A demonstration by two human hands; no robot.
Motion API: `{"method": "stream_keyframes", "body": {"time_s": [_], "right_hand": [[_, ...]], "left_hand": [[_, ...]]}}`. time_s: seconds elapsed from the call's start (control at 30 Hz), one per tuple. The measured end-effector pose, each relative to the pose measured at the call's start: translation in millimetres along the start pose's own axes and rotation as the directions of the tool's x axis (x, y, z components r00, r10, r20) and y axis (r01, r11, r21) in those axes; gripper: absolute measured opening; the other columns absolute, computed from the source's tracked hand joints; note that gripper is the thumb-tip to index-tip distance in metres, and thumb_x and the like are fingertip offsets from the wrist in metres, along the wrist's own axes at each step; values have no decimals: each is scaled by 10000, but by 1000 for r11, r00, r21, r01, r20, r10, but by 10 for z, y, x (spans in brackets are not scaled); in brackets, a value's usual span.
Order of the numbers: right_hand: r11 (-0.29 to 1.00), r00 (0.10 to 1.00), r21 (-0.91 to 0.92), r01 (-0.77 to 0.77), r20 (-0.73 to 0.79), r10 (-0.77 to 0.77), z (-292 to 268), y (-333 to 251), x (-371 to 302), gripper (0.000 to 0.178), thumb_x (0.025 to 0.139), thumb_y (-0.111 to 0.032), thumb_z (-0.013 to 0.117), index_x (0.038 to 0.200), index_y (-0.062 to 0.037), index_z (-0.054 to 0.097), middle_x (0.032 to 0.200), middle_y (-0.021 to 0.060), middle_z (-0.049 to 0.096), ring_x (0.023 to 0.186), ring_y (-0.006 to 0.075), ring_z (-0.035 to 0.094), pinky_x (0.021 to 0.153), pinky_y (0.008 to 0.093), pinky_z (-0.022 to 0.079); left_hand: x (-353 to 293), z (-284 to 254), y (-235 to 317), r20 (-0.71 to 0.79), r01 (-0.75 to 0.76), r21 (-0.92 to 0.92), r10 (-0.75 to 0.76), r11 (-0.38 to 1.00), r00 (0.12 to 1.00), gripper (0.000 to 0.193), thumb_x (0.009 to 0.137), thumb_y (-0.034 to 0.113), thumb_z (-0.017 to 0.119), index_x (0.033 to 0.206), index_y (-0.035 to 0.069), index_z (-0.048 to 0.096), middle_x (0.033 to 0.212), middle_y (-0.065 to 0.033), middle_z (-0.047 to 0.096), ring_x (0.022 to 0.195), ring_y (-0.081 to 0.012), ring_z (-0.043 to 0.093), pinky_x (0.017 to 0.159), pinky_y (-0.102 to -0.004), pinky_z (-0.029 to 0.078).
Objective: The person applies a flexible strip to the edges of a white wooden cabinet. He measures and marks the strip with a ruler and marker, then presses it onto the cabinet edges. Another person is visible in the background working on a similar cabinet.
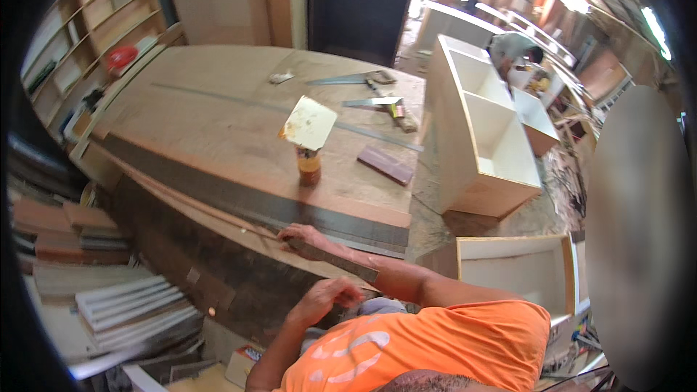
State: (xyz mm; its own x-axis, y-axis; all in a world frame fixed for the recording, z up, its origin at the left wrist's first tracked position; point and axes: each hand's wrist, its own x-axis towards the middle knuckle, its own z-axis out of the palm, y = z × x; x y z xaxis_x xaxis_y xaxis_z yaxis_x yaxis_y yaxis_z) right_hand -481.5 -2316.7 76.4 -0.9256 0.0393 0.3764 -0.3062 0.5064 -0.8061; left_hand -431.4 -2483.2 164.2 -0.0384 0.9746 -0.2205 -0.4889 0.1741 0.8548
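Note:
My right hand [303,237] is at the near edge of the workbench, its fingers closed round the end of a dark narrow strip [350,262] that crosses in front of my wrist. My left hand [330,297] is closer to my body, fingers curled; what they hold, if anything, is hidden. A long thin wooden strip [225,218] runs along the bench's near edge, close to both hands. Dark flat strips [218,173] lie on the wooden workbench [218,116]. Beyond my right hand stands a brown jar [308,167] with a stained pale square piece [308,122] above it.
Two handsaws [348,79] [374,101], a long metal strip [363,133] and a purplish block [385,165] lie on the bench. White-lined cabinets [483,131] stand right. Stacked boards [134,308] fill the lower left. Another person [512,49] bends over beyond the cabinets.

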Motion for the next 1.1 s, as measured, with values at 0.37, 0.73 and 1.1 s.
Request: {"method": "stream_keyframes", "body": {"time_s": [0.37,0.73,1.1], "right_hand": [[996,994,6,85,62,-85,-135,-1070,548,297,872,-254,742,1049,-32,655,936,129,670,838,263,641,751,376,513],[961,962,153,230,-182,-201,-467,-1594,1505,402,834,-434,772,851,-40,694,740,66,656,653,179,624,600,301,467],[858,812,129,497,-416,-408,-886,-1901,2546,533,758,-575,759,766,-49,670,647,68,681,607,198,616,566,313,462]], "left_hand": [[-365,-1700,554,-321,-4,915,736,403,596,820,736,146,754,1448,13,369,1414,-245,452,1376,-369,382,1144,-438,304],[-255,-3077,1389,-88,67,996,869,63,488,320,871,-32,553,1177,56,576,1138,-137,632,1092,-362,592,949,-456,481],[-590,-4830,2306,-328,421,894,860,149,391,315,890,22,537,1171,162,573,1168,-82,627,1142,-321,582,950,-436,491]]}}
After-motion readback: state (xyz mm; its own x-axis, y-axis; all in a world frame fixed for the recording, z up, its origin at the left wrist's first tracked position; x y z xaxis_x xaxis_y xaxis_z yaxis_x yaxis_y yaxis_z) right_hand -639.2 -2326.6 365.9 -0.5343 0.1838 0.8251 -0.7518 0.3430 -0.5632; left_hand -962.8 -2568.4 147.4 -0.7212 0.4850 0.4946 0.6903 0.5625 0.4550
